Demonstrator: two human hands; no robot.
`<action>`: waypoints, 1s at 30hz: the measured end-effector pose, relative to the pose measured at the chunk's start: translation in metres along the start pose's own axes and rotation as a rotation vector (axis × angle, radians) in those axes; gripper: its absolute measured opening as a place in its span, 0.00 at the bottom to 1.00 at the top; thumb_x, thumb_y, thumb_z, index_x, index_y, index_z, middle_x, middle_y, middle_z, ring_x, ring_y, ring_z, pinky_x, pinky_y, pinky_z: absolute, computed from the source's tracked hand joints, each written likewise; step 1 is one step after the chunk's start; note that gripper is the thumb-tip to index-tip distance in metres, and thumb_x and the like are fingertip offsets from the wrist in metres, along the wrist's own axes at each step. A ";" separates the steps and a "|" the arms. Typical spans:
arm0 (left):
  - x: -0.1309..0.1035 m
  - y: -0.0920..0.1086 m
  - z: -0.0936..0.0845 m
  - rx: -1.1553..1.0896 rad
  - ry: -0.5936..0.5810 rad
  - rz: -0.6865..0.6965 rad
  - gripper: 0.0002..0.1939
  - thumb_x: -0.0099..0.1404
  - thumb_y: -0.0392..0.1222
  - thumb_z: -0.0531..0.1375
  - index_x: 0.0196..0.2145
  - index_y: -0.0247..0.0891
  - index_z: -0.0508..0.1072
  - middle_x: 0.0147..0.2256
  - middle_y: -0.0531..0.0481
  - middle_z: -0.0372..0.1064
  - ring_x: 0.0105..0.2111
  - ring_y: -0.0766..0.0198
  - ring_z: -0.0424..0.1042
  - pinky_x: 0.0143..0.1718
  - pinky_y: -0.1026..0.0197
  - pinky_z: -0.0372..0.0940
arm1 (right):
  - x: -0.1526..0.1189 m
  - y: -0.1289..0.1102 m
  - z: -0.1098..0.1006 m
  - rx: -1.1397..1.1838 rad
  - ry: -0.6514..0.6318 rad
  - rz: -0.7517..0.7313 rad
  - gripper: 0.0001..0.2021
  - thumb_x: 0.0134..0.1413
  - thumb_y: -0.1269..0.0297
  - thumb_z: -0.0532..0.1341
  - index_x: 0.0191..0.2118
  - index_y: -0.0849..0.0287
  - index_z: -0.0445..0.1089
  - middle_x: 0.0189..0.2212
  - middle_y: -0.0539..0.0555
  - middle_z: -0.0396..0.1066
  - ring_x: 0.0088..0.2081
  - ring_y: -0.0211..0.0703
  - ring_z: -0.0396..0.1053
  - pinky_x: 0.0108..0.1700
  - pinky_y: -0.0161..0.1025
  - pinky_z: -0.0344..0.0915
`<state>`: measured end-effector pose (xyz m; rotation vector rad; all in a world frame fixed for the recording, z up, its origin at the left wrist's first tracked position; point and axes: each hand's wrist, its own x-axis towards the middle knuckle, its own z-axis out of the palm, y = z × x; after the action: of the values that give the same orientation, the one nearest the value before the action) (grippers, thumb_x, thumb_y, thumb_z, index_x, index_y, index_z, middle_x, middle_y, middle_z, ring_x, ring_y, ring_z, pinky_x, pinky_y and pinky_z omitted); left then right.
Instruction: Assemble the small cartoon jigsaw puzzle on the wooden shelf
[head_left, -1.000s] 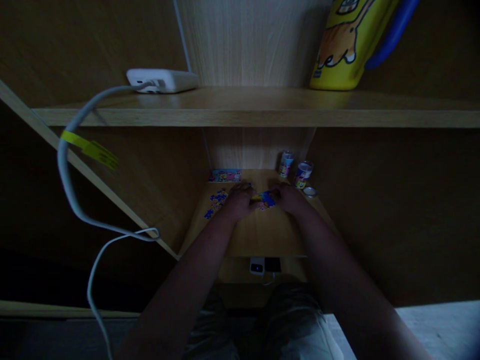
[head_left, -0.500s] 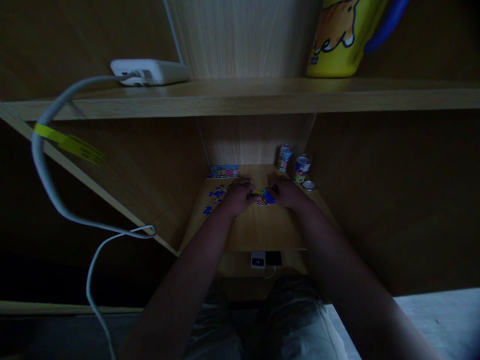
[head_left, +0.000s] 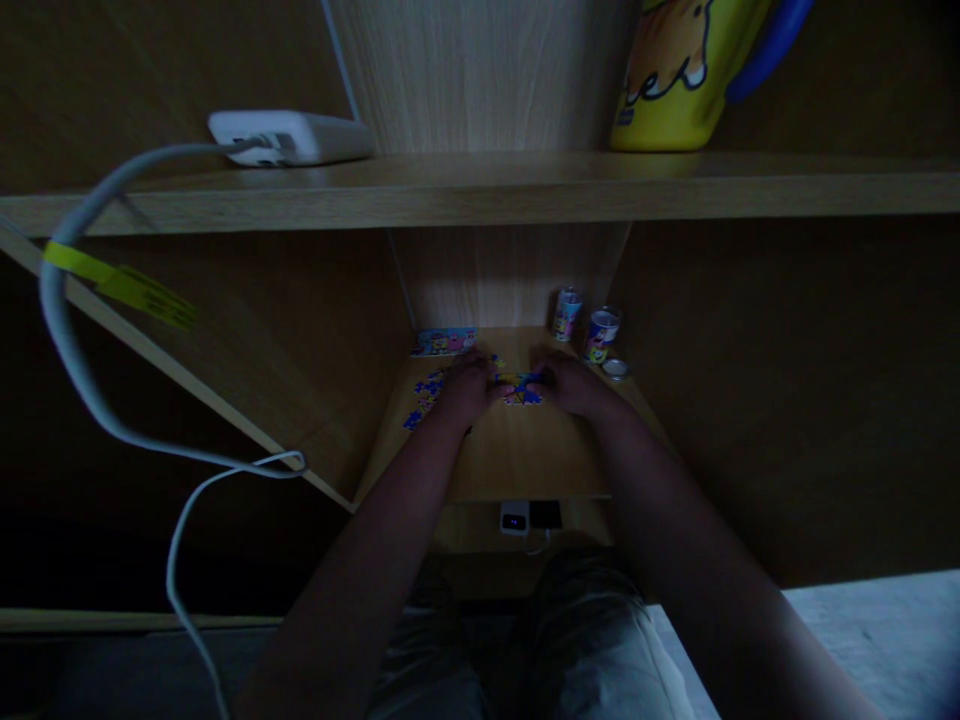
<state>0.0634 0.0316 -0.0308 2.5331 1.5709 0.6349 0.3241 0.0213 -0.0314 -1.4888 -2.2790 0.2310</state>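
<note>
Reaches both hands into a wooden compartment, over the middle shelf point(head_left: 536, 455). Touches the left end of a joined puzzle section point(head_left: 523, 397) with the thumb of the left hand point(head_left: 466, 388), its fingers curled and partly parted from the thumb. Has the right hand point(head_left: 571, 385) at the right end, half closed, with thumb and forefinger near each other. Cannot tell whether either grips the section, which lies between them on the shelf. Shows loose puzzle pieces point(head_left: 428, 388) just left of the left hand, and a yellow piece point(head_left: 499, 361) beyond it. Includes a picture card point(head_left: 443, 343) at the back left, then, at the back right, a small can point(head_left: 567, 315), a wider can point(head_left: 602, 337) and a round lid point(head_left: 616, 370) near it. Bears a white device point(head_left: 300, 138) with a cable point(head_left: 79, 385) and a yellow mug point(head_left: 664, 100) on the upper shelf point(head_left: 480, 200).
</note>
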 end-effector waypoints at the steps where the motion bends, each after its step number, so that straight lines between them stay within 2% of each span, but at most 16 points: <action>1: 0.000 0.001 -0.001 0.002 -0.004 0.002 0.20 0.73 0.59 0.70 0.48 0.38 0.84 0.58 0.35 0.76 0.62 0.40 0.73 0.68 0.41 0.66 | 0.000 0.001 0.000 0.003 -0.001 0.001 0.13 0.69 0.57 0.72 0.51 0.59 0.81 0.50 0.62 0.81 0.51 0.53 0.79 0.54 0.44 0.72; 7: 0.000 -0.001 0.000 -0.059 0.007 0.017 0.14 0.70 0.52 0.73 0.45 0.41 0.84 0.55 0.39 0.77 0.60 0.43 0.74 0.68 0.44 0.66 | 0.002 0.005 0.003 0.027 0.007 -0.010 0.13 0.67 0.56 0.73 0.50 0.59 0.80 0.50 0.63 0.81 0.51 0.56 0.78 0.54 0.46 0.72; 12: 0.001 -0.004 0.005 -0.134 0.047 -0.006 0.13 0.67 0.48 0.75 0.45 0.41 0.83 0.53 0.39 0.79 0.59 0.43 0.75 0.66 0.43 0.67 | 0.002 0.007 0.006 0.036 0.020 0.004 0.14 0.66 0.55 0.74 0.50 0.58 0.80 0.50 0.63 0.80 0.51 0.57 0.78 0.55 0.47 0.72; 19: 0.008 -0.004 0.008 -0.230 0.050 -0.036 0.02 0.72 0.36 0.68 0.42 0.40 0.82 0.45 0.42 0.83 0.50 0.49 0.80 0.60 0.47 0.71 | 0.003 0.009 0.007 0.036 0.015 -0.002 0.15 0.66 0.52 0.73 0.49 0.57 0.80 0.49 0.62 0.81 0.50 0.55 0.78 0.54 0.46 0.72; 24: 0.009 -0.002 0.006 -0.299 0.036 -0.049 0.05 0.71 0.33 0.66 0.38 0.40 0.81 0.39 0.46 0.83 0.43 0.53 0.81 0.55 0.51 0.73 | 0.003 0.009 0.009 0.045 0.036 0.013 0.15 0.66 0.52 0.73 0.50 0.57 0.80 0.49 0.61 0.80 0.50 0.55 0.78 0.53 0.46 0.72; 30: 0.009 0.001 0.005 -0.382 0.070 -0.087 0.06 0.70 0.30 0.66 0.38 0.40 0.80 0.40 0.46 0.83 0.43 0.55 0.81 0.53 0.53 0.74 | 0.006 0.012 0.014 0.046 0.065 -0.036 0.12 0.69 0.57 0.70 0.52 0.56 0.81 0.51 0.61 0.82 0.52 0.55 0.78 0.57 0.48 0.73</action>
<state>0.0692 0.0395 -0.0323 2.1738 1.4088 0.9207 0.3264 0.0326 -0.0469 -1.4105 -2.2315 0.2200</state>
